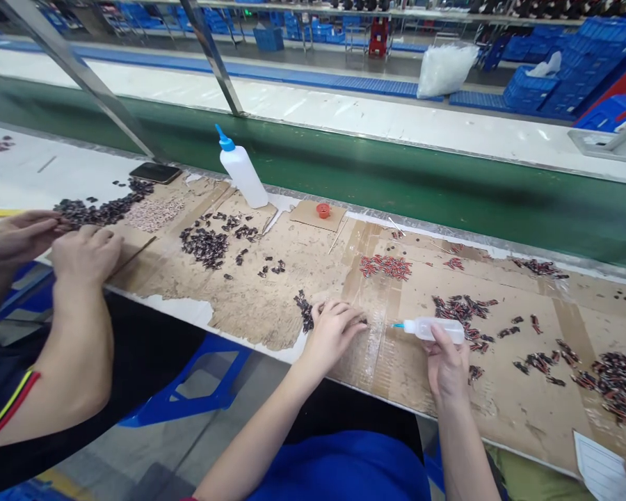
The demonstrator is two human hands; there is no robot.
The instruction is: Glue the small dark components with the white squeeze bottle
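Note:
My right hand (450, 362) is wrapped round a small translucent squeeze bottle (438, 329) that lies almost level, its thin blue tip facing left. Across a short gap, my left hand (336, 325) rests low over the cardboard (292, 278) with its fingers pinched together. A small dark part (364, 321) shows at those fingertips, too little of it visible to name. Touching the left side of that hand is a small pile of dark parts (303, 309). Just beyond the bottle lies a heap of dark parts with red pieces (462, 309).
A larger white bottle with a blue cap (244, 174) stands at the back, beside a red cap (323, 210). Dark part heaps (204, 245) and red pieces (386, 266) cover parts of the cardboard. At left, a co-worker's hands (86, 254) work near a phone (155, 172).

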